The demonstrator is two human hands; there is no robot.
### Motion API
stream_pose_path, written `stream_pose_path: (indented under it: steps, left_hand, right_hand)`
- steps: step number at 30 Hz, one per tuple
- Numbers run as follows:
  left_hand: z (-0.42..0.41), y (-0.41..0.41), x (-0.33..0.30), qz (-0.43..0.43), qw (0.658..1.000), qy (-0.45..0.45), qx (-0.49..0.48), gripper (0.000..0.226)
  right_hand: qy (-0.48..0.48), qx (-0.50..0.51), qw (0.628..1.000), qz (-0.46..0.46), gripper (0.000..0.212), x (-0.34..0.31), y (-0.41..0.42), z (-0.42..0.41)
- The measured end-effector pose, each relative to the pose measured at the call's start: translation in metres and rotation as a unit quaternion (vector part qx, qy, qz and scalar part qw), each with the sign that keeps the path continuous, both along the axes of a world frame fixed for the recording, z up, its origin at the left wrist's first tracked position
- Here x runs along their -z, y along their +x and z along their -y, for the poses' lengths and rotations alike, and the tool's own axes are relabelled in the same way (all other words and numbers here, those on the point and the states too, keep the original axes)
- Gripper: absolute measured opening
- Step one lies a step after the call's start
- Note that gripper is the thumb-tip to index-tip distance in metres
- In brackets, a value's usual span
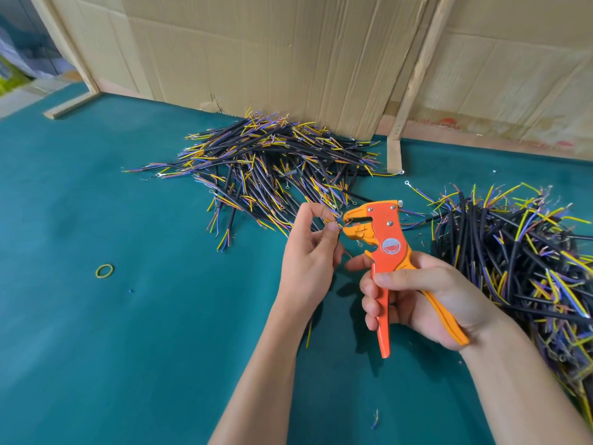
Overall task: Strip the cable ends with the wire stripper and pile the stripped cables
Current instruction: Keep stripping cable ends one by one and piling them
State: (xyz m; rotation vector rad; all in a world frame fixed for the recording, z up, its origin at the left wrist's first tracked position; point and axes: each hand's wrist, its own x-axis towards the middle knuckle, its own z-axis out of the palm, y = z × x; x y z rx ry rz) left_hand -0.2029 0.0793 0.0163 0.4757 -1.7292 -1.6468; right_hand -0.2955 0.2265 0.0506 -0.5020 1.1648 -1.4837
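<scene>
Bright, even light falls from above, leaving only soft, short shadows on the green worktop under the left hand and the wire stripper, and no glare anywhere. The wide lens bows the cardboard wall and the worktop's far edge, and stretches the forearms toward the bottom edge. The far left corner is washed out and blurred, while the centre is sharp.

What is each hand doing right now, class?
Left hand: pinches a cable, its end at the stripper's jaws.
Right hand: grips the wire stripper by its handles.
</scene>
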Motion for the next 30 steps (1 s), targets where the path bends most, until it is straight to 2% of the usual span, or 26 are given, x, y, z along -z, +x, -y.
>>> stream_pose_path:
  steps: [6,22,30]
  left_hand:
    - [0.002,-0.0007,0.003,0.001,1.0,-0.004,0.009,0.013]
    - [0.0045,-0.0012,0.006,0.005,1.0,-0.015,0.021,0.016]
    - [0.0025,-0.0002,0.0009,0.011,1.0,0.018,0.02,0.014]
  right_hand:
    - [0.004,0.005,1.0,0.001,0.034,-0.001,-0.0001,0.0]
    - [0.006,0.013,1.0,0.007,0.032,-0.0007,0.0019,0.0018]
    - [0.01,0.016,1.0,0.005,0.03,-0.002,0.0015,0.0016]
